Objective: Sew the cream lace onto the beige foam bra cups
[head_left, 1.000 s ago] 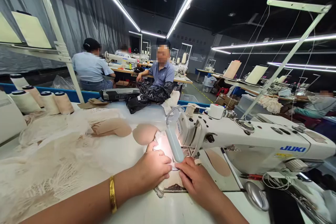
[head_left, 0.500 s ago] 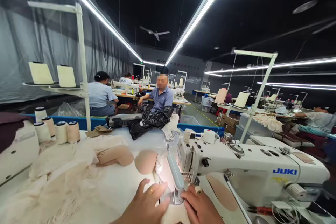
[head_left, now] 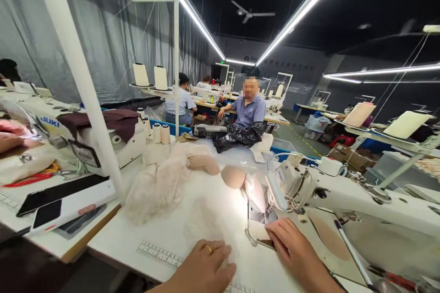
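Note:
My right hand lies flat on a small beige fabric piece at the needle plate of the white sewing machine, fingers pointing toward the needle. My left hand, with a ring on one finger, rests fingers-down on the white table near the printed ruler; a faint sheer piece may lie under it, I cannot tell. Beige bra cups lie beyond the lit needle area.
A heap of pale lace and beige fabric fills the table's left-middle. Thread cones stand behind it. A white stand post, phones and another machine are at left. A seated person in blue faces me across the table.
The view has swung left. My left hand has drawn back from the needle area onto the bare table, while my right hand stays at the fabric by the needle.

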The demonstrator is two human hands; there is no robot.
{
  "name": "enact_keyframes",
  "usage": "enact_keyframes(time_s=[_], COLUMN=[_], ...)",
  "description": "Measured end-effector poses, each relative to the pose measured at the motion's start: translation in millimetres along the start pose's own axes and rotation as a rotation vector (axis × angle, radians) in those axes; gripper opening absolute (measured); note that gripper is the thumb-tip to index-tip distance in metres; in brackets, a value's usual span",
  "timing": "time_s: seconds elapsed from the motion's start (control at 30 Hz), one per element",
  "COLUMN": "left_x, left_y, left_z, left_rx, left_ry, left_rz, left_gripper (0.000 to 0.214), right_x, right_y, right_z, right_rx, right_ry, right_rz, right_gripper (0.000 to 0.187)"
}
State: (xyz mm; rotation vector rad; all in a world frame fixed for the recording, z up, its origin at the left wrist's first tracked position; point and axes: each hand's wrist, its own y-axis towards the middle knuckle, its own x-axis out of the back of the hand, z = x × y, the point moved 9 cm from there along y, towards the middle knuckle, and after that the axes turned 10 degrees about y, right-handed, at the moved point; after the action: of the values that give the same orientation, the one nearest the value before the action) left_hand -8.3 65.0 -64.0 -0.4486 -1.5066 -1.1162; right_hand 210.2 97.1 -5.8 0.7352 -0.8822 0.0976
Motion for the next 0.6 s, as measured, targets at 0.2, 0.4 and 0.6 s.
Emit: enact_keyframes(time_s=[0.2,0.4,0.6], left_x=[75.3,64.6,26.5], left_y=[-2.6,2.7,17.4], left_z=[61.8,104.3,76.0], left_rx=[0.4,0.692,0.709], left_ry=[-0.296,-0.333,-0.965], left_rz=[-0.118,0.152,0.145], left_gripper=[0.033,0.038,0.067], right_x=[-23.7,-52.8,-76.2], right_y=[17.5,34.9,40.0], right_z=[48.5,48.7,78.2], right_rx=[-0.163,-0.368,-0.256], right_ry=[0.231,0.302,0.472], right_rz=[0.12,0.068,-0.104], right_gripper=[0.019,0.029,0.021])
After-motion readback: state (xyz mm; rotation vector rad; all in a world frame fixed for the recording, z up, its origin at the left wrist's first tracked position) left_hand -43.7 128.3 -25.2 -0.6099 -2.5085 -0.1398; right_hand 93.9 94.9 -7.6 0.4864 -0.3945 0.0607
